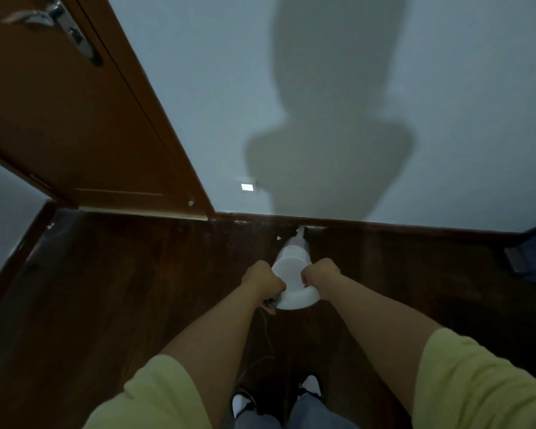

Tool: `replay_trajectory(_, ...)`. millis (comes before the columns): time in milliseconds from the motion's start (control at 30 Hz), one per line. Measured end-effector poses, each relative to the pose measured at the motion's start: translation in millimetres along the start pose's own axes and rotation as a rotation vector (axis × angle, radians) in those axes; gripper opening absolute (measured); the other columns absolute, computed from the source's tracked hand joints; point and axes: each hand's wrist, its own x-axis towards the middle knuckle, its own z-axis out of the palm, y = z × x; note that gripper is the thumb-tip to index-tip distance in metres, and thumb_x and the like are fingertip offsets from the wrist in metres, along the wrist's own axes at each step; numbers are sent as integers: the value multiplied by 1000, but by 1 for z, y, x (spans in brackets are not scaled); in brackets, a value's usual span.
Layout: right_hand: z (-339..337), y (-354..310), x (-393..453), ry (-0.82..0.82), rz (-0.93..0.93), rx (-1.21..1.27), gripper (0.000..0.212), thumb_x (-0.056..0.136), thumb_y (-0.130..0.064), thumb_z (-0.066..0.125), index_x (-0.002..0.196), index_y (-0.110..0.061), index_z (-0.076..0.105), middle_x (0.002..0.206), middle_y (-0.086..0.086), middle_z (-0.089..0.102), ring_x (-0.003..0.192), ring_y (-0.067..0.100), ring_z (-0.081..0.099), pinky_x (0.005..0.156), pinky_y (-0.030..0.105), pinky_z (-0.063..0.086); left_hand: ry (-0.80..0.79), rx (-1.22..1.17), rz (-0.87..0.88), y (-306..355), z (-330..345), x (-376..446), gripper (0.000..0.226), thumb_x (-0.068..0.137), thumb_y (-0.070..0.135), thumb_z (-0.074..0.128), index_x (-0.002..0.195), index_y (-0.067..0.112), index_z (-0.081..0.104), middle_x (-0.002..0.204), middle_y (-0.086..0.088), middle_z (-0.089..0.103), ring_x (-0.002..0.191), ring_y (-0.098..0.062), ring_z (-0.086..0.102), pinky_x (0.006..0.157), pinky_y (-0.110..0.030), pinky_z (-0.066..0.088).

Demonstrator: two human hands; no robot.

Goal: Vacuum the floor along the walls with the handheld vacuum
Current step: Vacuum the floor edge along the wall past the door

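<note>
Both hands, left hand [262, 281] and right hand [319, 278], have fingers wrapped around the white handheld vacuum [293, 274], seemingly light and rigid, best gripped at its rear, nozzle touching the baseboard [384, 226].

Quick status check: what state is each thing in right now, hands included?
Vacuum: held in both hands, nozzle tip at the baseboard.
Left hand: closed on the vacuum's rear.
Right hand: closed on the vacuum's side.
Cord: hanging slack toward the floor.
Door: shut, as far as visible.
</note>
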Motion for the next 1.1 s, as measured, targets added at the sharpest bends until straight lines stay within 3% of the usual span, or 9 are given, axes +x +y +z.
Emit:
replay_trajectory(133, -5, -6, 1, -12, 12, 28, 44, 92, -9, 56, 134, -5, 43, 132, 19, 50, 120, 32, 52, 98, 40, 49, -9, 10, 23, 6, -8, 4, 37, 92, 8, 56, 127, -1, 46, 125, -25, 52, 100, -38, 65, 63, -31, 58)
replay_trajectory(267, -8, -7, 1, 5, 24, 51, 42, 93, -11, 54, 133, -5, 44, 132, 18, 51, 119, 32, 53, 98, 39, 49, -31, 17, 45, 9, -10, 7, 39, 92, 10, 57, 127, -1, 45, 125, -24, 51, 101, -38, 65, 73, -33, 58)
replay_trajectory(567, -28, 5, 13, 48, 53, 48, 42, 92, -10, 56, 132, -3, 45, 130, 19, 51, 118, 32, 53, 97, 39, 49, -85, 27, 77, 24, 8, 18, 42, 92, 11, 56, 131, 0, 42, 126, -23, 51, 101, -36, 65, 78, -35, 59)
replay_trajectory(733, -38, 8, 21, 67, 55, 37, 42, 93, -12, 55, 133, -3, 45, 130, 18, 52, 118, 31, 55, 94, 37, 48, -103, 31, 79, 34, 15, 18, 42, 93, 9, 55, 131, -1, 42, 127, -25, 51, 99, -38, 66, 68, -35, 59)
replay_trajectory(933, -36, 1, 23, 72, 32, -8, 41, 93, -11, 55, 132, -2, 45, 129, 19, 52, 117, 31, 54, 97, 37, 49, -69, 27, 68, 36, 11, 20, 42, 93, 9, 55, 131, -2, 42, 127, -26, 51, 97, -37, 67, 75, -36, 60)
replay_trajectory(1033, -31, 0, 20, 69, 30, -23, 41, 92, -11, 55, 132, -3, 46, 129, 19, 53, 116, 31, 55, 94, 37, 49, -71, 34, 69, 29, 10, 19, 42, 93, 11, 55, 131, -3, 42, 126, -26, 52, 87, -33, 69, 65, -31, 58)
replay_trajectory(1100, -27, -1, 18, 64, 30, -26, 41, 92, -10, 55, 132, -2, 46, 130, 19, 52, 117, 32, 54, 94, 37, 49, -66, 37, 68, 24, 8, 18, 42, 93, 12, 55, 131, -2, 42, 126, -26, 53, 92, -35, 69, 63, -31, 58)
